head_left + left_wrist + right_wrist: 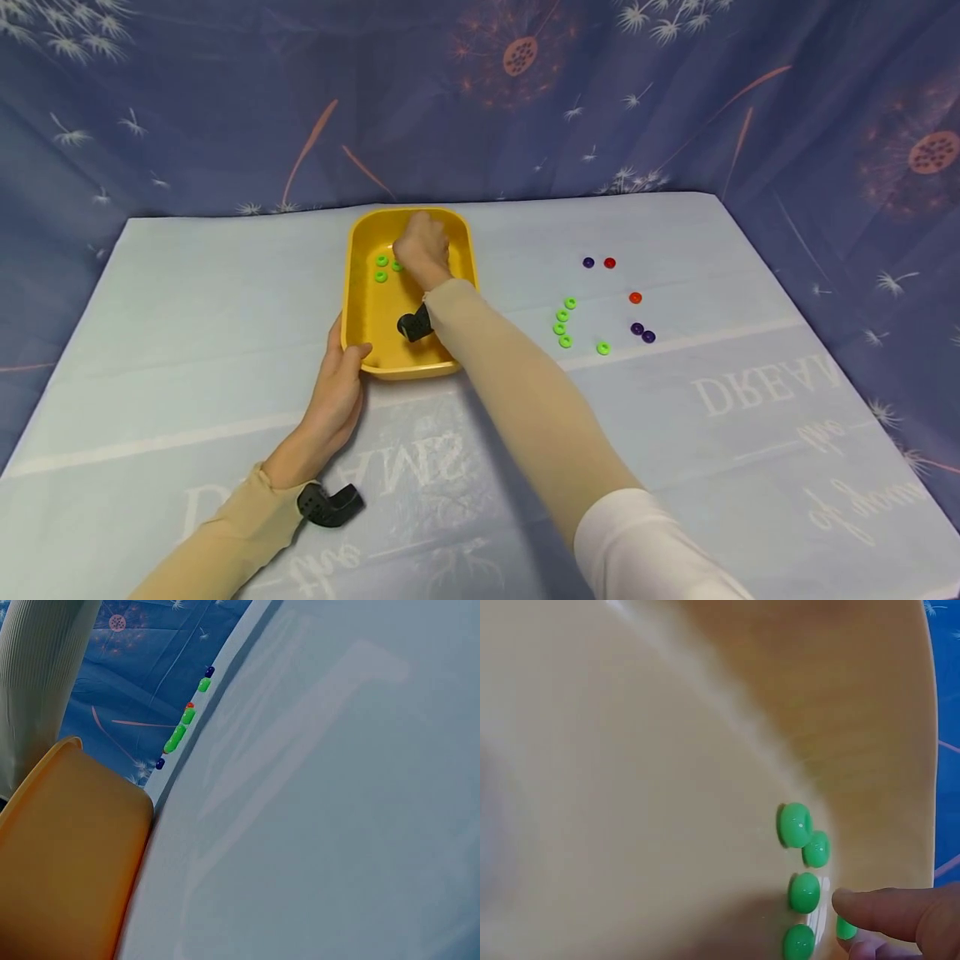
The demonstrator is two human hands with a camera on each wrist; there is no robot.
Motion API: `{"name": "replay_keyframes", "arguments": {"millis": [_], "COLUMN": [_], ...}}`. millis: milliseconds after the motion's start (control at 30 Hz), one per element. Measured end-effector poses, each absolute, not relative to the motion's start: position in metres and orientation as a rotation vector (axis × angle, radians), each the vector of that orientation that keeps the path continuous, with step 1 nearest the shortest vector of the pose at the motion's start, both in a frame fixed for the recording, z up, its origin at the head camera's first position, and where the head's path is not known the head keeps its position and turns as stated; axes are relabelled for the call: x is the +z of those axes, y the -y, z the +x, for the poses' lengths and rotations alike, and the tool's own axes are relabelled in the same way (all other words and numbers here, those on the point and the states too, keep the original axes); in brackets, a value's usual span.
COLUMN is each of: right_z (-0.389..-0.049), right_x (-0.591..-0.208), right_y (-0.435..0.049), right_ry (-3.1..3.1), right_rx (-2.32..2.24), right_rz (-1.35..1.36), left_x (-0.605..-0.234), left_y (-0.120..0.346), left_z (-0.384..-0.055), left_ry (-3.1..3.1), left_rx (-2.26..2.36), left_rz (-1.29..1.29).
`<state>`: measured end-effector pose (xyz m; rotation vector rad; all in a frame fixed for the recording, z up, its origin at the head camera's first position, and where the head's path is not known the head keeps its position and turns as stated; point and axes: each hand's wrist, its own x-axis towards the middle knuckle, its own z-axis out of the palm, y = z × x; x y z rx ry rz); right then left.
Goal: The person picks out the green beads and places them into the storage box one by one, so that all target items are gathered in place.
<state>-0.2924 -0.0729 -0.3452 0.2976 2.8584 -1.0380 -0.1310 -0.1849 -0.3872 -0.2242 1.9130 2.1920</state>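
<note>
A yellow plastic tub stands on the cloth-covered table. At its near left corner my left hand grips the wall, thumb over the rim. My right hand reaches down inside, near the far wall. In the right wrist view its thumb and a finger pinch a green bead just above the tub floor. Several other green ring-shaped beads lie on the floor of the tub beside it. From the left wrist only the tub's outer side shows; the left fingers are out of that view.
Right of the tub, more green beads lie in a loose curve. Dark purple beads and red beads are scattered beyond them. A patterned blue curtain hangs behind the table.
</note>
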Motion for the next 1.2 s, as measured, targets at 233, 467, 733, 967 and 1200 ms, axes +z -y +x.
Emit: {"name": "replay_keyframes", "arguments": {"millis": [233,467,733,967,1200], "right_z": [-0.295,-0.296,-0.293,-0.293,-0.283], "right_x": [-0.350,-0.352,-0.355,-0.348,-0.288], "right_y": [0.070,0.072,0.071,0.070,0.044], "right_ry": [-2.852,-2.850,-2.817,-2.799,-2.712], "right_rx": [-1.038,-1.012,-1.074,-1.089,-1.485], "right_rz": [0.300,0.375,0.393,0.384,0.198], "left_x": [-0.387,-0.388,-0.388,-0.389,-0.386], "left_y": [0.184,0.183,0.184,0.183,0.182], "left_z": [-0.132,-0.133,-0.133,-0.131,-0.131], "left_ry": [-1.908,-1.900,-1.915,-1.905,-1.915], "left_rx": [2.195,2.198,2.194,2.189,2.190], "left_rz": [-0.200,-0.198,-0.219,-0.224,-0.226]}}
